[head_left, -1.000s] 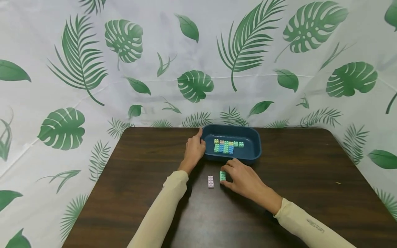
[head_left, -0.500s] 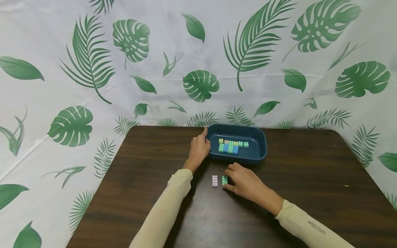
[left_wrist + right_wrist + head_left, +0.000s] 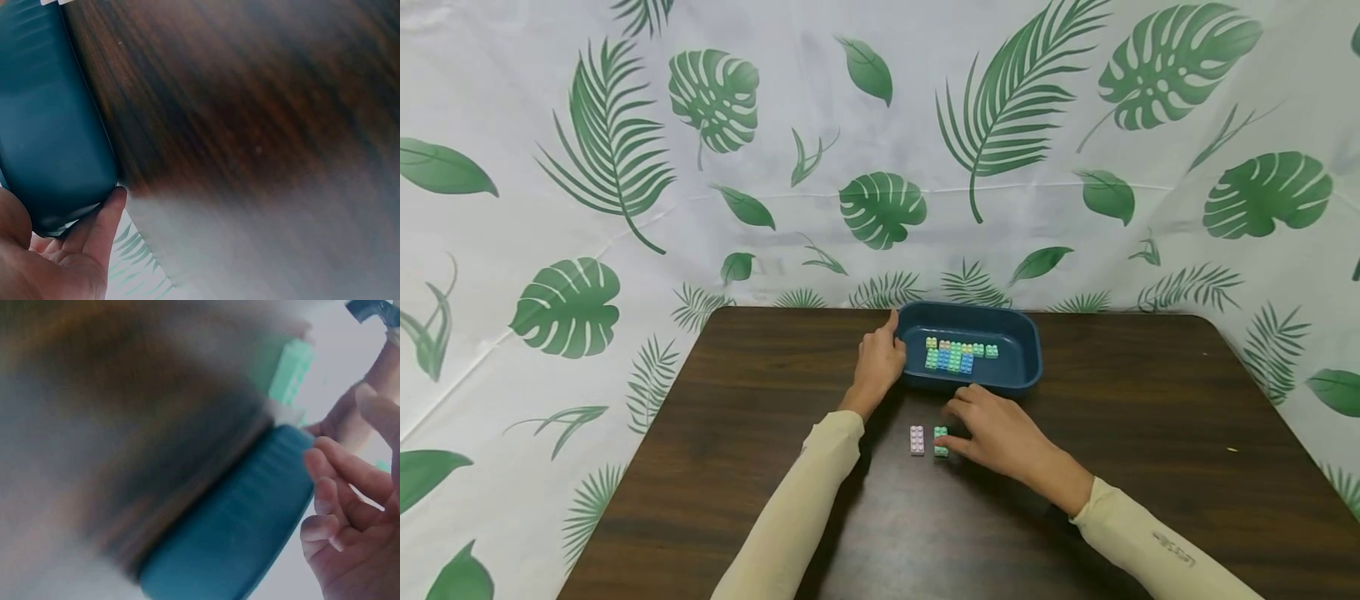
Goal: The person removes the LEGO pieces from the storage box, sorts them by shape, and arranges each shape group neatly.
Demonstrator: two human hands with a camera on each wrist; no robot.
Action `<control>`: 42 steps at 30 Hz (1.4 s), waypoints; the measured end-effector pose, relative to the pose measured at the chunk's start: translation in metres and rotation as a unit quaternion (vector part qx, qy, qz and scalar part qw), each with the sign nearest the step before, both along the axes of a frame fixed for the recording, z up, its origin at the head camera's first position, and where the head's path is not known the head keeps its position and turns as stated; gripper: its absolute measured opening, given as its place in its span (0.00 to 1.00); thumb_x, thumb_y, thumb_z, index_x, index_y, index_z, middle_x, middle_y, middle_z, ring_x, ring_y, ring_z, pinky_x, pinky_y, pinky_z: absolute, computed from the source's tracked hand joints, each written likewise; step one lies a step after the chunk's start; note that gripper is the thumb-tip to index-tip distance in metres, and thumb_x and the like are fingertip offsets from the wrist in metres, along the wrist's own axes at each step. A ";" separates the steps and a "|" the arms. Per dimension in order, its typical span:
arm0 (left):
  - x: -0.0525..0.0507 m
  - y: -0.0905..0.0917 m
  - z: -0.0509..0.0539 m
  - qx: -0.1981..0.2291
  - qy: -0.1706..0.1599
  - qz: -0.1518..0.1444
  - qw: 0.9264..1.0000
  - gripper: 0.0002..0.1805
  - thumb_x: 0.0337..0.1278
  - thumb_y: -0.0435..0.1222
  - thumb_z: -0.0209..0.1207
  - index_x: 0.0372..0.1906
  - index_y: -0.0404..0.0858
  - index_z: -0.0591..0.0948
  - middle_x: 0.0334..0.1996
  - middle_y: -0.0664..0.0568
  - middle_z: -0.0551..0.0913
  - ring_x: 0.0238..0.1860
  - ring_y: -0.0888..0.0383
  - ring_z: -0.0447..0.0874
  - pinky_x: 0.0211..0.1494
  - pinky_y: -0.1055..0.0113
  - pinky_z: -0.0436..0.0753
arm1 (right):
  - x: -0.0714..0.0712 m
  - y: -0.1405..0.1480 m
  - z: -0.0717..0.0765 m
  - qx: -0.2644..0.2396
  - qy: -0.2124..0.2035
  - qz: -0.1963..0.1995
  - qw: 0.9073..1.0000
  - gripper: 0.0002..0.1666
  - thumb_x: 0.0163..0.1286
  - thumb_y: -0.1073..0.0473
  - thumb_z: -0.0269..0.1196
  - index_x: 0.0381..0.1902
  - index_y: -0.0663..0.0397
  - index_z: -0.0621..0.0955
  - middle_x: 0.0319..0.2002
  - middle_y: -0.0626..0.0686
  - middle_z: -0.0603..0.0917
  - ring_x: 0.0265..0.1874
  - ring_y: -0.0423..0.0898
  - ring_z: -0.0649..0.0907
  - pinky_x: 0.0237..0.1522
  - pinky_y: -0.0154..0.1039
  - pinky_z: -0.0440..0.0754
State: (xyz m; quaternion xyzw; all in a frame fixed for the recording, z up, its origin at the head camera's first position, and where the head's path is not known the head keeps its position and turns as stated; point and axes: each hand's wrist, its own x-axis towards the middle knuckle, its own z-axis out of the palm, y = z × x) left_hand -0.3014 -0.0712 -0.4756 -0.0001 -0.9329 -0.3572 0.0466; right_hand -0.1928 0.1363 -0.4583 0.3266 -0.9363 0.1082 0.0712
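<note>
My left hand [image 3: 878, 362] holds the left end of a dark blue tray [image 3: 1026, 358]; in the left wrist view its thumb and fingers [image 3: 106, 225] lie at either side of the tray's end. A green toy brick [image 3: 941, 432] lies on the table in front of the tray. Over it hovers my right hand [image 3: 996, 433], thumb and forefinger spread apart; the right wrist view shows the green brick [image 3: 291, 372] clear of the fingers. Left of the green brick, roughly parallel with a small gap, lies a pale pink brick [image 3: 917, 440].
Inside the tray sit several small bricks [image 3: 955, 357] in green, blue, yellow and pink. The dark wooden table [image 3: 1120, 383] ends at a white leaf-patterned cloth [image 3: 805, 217] behind. A tiny yellowish scrap [image 3: 1232, 450] lies at right.
The right hand has let go of the green brick, which now lies slightly lower beside the pink one. The left hand keeps its place on the tray. The head view shifted a little.
</note>
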 end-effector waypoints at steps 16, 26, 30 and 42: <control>0.000 -0.001 -0.002 -0.010 -0.006 0.009 1.000 0.35 0.79 0.32 0.52 0.85 0.48 0.60 0.21 0.48 0.78 0.30 0.48 0.81 0.43 0.56 0.79 | -0.064 0.013 0.004 -0.117 0.060 -0.044 0.990 0.14 0.72 0.63 0.70 0.54 0.55 0.88 0.47 0.54 0.88 0.45 0.51 0.87 0.46 0.49 0.87; 0.001 0.003 -0.001 -0.014 -0.003 0.007 1.000 0.34 0.80 0.32 0.52 0.84 0.46 0.62 0.39 0.38 0.89 0.45 0.41 0.89 0.56 0.50 0.86 | -0.092 0.022 -0.007 -0.111 -0.042 -0.113 0.986 0.16 0.71 0.59 0.72 0.55 0.56 0.88 0.51 0.57 0.88 0.43 0.52 0.88 0.45 0.52 0.87; 0.001 0.003 0.000 -0.019 0.009 0.000 1.000 0.33 0.80 0.32 0.52 0.84 0.45 0.62 0.26 0.42 0.84 0.35 0.43 0.87 0.47 0.52 0.84 | -0.097 0.023 -0.006 -0.125 -0.092 -0.137 0.978 0.18 0.71 0.59 0.72 0.56 0.58 0.87 0.51 0.58 0.87 0.46 0.55 0.87 0.48 0.55 0.87; 0.001 0.003 0.000 -0.007 -0.008 0.014 1.000 0.34 0.79 0.32 0.53 0.84 0.48 0.62 0.21 0.47 0.79 0.33 0.47 0.84 0.41 0.57 0.80 | -0.105 0.022 -0.008 -0.118 -0.164 -0.162 0.966 0.18 0.69 0.57 0.74 0.53 0.58 0.87 0.50 0.59 0.87 0.50 0.57 0.86 0.53 0.56 0.85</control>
